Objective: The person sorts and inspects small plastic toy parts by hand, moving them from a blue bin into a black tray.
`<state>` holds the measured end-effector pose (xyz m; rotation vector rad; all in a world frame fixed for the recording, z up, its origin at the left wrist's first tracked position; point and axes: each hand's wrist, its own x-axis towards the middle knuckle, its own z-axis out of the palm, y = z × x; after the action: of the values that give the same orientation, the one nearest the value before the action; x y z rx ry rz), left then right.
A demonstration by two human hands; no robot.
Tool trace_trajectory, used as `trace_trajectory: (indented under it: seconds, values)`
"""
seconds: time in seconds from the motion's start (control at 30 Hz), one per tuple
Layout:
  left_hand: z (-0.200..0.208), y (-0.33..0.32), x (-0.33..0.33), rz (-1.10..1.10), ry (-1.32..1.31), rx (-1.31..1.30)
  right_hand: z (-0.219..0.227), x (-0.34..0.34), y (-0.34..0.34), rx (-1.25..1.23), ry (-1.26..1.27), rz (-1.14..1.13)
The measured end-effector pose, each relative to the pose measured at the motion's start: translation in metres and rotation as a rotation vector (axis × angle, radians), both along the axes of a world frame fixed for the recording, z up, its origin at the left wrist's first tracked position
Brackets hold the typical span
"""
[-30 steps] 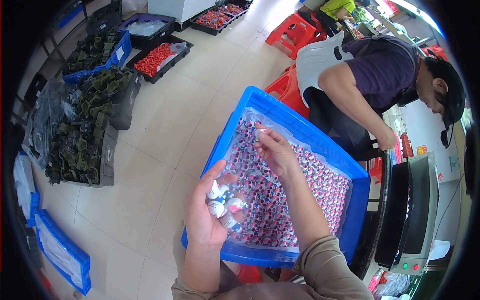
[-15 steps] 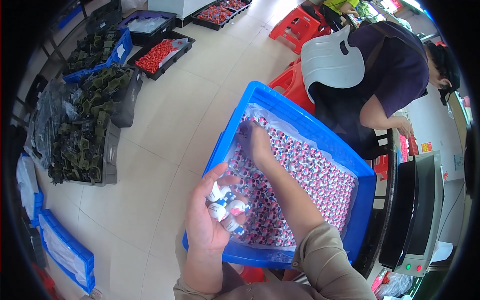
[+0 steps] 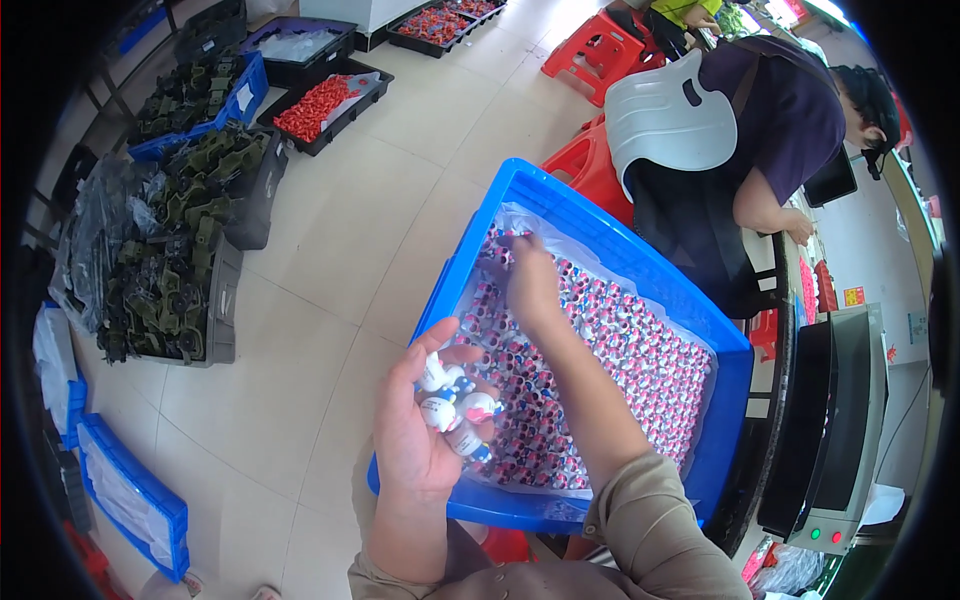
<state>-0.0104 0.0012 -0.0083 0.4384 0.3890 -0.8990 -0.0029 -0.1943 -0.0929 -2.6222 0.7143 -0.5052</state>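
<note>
My left hand (image 3: 412,435), palm up, curls round several small figurines (image 3: 438,410), white with blue and pink parts. It is beside the left edge of a big blue bin (image 3: 462,262). Rows of similar figurines (image 3: 610,370), pink, white and dark, fill the bin over a white sheet liner (image 3: 575,252). At the bin's far left corner my right hand (image 3: 533,288) reaches down, fingers drawn together at the figurines there. What lies between those fingertips is too small to make out.
A person in a purple shirt (image 3: 790,130) sits at a bench on the right, near red stools (image 3: 585,165). A grey machine (image 3: 845,440) stands right of the bin. Crates of dark green parts (image 3: 160,290) and a tray of red pieces (image 3: 315,108) are at left.
My right hand has shifted slightly right along the bin's far end, its fingers now closer together. My left hand keeps its figurines. The seated person's arm and head have moved.
</note>
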Motion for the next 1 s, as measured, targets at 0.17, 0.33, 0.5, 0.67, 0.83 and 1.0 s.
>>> trace_trajectory:
  seconds: [0.17, 0.33, 0.5, 0.67, 0.83, 1.0]
  values:
    - [-0.004, -0.003, -0.001, -0.013, 0.013, -0.043, 0.085, -0.034, 0.018, 0.648, -0.07, 0.077]
    - [-0.007, -0.002, -0.002, -0.024, -0.039, -0.089, 0.11, -0.05, 0.05, 1.105, -0.071, 0.294]
    - [-0.003, -0.005, -0.002, -0.086, -0.099, -0.023, 0.113, -0.05, 0.049, 1.087, -0.019, 0.418]
    - [-0.002, -0.006, -0.006, -0.097, -0.154, -0.089, 0.113, -0.051, 0.052, 1.545, 0.03, 0.19]
    - [-0.001, -0.007, -0.007, -0.183, -0.162, -0.076, 0.112, -0.058, 0.049, 1.66, 0.027, 0.244]
    - [-0.006, -0.005, -0.004, -0.124, -0.041, -0.095, 0.102, -0.053, 0.034, 1.565, -0.14, 0.064]
